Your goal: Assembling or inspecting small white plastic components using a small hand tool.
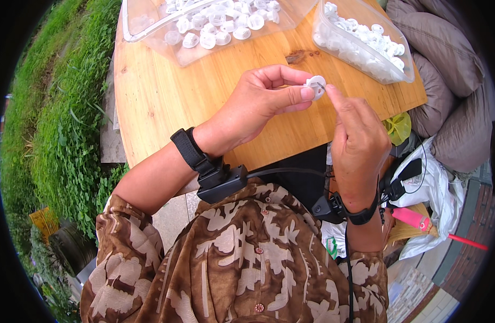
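Over the wooden table, my left hand (269,94) pinches a small round white plastic part (316,82) between thumb and fingers. Its flat face, with a small opening in it, is turned toward my right hand (360,126). The right index fingertip comes up to the part's edge, and the other fingers are curled in. A thin grey sliver shows on the part beside that fingertip; too small to name. Whatever the right hand pinches, if anything, is hidden by its fingers. Black straps with small dark boxes sit on both wrists.
A clear plastic tub (180,51) of similar white parts stands at the table's far left, another tub (360,56) at far right. The wooden table (166,91) ends close to my body. Grey padded fabric (446,59), a white bag (446,194) and a broom (411,218) lie right.
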Tool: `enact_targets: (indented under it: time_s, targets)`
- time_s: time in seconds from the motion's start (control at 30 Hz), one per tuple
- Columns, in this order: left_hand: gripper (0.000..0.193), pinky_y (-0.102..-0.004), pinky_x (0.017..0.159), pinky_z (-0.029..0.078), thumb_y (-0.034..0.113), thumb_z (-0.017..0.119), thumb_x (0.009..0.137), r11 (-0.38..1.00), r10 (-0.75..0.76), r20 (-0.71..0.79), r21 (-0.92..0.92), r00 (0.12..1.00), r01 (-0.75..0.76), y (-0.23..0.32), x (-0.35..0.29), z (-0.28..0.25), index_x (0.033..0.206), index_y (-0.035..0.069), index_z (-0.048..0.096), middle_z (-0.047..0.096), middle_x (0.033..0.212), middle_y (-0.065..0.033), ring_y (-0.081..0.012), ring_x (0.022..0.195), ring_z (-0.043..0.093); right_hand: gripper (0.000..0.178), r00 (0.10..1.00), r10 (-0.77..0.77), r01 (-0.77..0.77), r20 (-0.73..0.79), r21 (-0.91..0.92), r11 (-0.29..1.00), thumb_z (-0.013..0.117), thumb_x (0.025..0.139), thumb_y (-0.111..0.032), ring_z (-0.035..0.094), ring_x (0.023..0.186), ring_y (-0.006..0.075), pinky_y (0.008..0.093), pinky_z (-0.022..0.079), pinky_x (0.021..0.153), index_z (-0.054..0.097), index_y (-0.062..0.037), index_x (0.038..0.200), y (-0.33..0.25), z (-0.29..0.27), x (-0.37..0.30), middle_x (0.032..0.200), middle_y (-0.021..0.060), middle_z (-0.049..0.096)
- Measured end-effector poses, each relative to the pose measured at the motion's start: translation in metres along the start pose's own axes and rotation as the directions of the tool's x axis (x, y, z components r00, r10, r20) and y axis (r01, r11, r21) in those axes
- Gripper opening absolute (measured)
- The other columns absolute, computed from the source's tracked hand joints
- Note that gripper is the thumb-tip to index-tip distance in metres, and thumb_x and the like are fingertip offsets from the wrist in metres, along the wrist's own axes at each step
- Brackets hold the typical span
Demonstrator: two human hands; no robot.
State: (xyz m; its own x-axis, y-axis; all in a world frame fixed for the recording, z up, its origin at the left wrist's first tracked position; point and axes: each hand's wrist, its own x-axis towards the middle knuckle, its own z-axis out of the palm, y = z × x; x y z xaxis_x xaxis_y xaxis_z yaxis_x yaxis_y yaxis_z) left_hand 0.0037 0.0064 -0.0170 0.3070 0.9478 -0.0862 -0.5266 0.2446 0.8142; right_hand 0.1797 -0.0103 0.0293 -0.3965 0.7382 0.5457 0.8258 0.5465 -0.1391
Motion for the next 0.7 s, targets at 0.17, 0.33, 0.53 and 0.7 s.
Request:
enact_targets:
  time_s: [0.17, 0.33, 0.53, 0.7]
  targets:
    - [0.023, -0.0279, 0.089, 0.051, 0.01, 0.064, 0.087, 0.999, -0.002, -0.009, -0.039, 1.0, 0.002, -0.002, -0.001, 0.001, 0.108, 0.002, 0.061, 0.064, 0.107, -0.0064, -0.0142, 0.1, 0.061, 0.032, 0.997, -0.062, 0.058, -0.043, -0.09, 0.994, 0.061, 0.073, 0.0, 0.057, 0.066, 0.0189, 0.032, 0.047, 0.058, 0.068, -0.0112, 0.102, 0.001, 0.004, -0.001, 0.076, 0.0016, 0.057]
    - [0.021, -0.0274, 0.089, 0.051, 0.008, 0.064, 0.087, 0.997, -0.026, -0.013, -0.073, 1.0, 0.025, -0.005, 0.0, 0.0, 0.106, 0.0, 0.061, 0.064, 0.106, -0.0076, -0.0147, 0.1, 0.061, 0.028, 0.983, -0.181, 0.174, -0.012, -0.214, 0.961, 0.063, 0.072, -0.004, 0.052, 0.062, 0.0146, 0.0292, 0.043, 0.053, 0.069, -0.0098, 0.098, 0.005, 0.003, -0.004, 0.069, -0.0008, 0.051]
    - [0.018, -0.0279, 0.087, 0.052, 0.005, 0.064, 0.086, 0.992, -0.07, 0.001, 0.103, 0.998, 0.07, -0.009, 0.002, -0.004, 0.102, -0.002, 0.062, 0.065, 0.103, -0.0103, -0.015, 0.097, 0.062, 0.015, 0.877, -0.462, 0.478, 0.129, -0.316, 0.819, 0.066, 0.073, -0.009, 0.048, 0.06, 0.0111, 0.0266, 0.037, 0.049, 0.068, -0.008, 0.087, 0.018, -0.01, 0.004, 0.065, -0.0023, 0.045]
    - [0.019, -0.0283, 0.087, 0.052, 0.007, 0.065, 0.086, 0.98, -0.128, 0.077, 0.165, 0.989, 0.114, -0.013, 0.004, -0.009, 0.103, -0.001, 0.062, 0.065, 0.103, -0.01, -0.0165, 0.098, 0.063, 0.012, 0.814, -0.536, 0.58, 0.221, -0.295, 0.759, 0.065, 0.073, -0.007, 0.048, 0.06, 0.0114, 0.0272, 0.036, 0.048, 0.066, -0.0073, 0.085, 0.022, -0.02, 0.008, 0.063, -0.0016, 0.044]
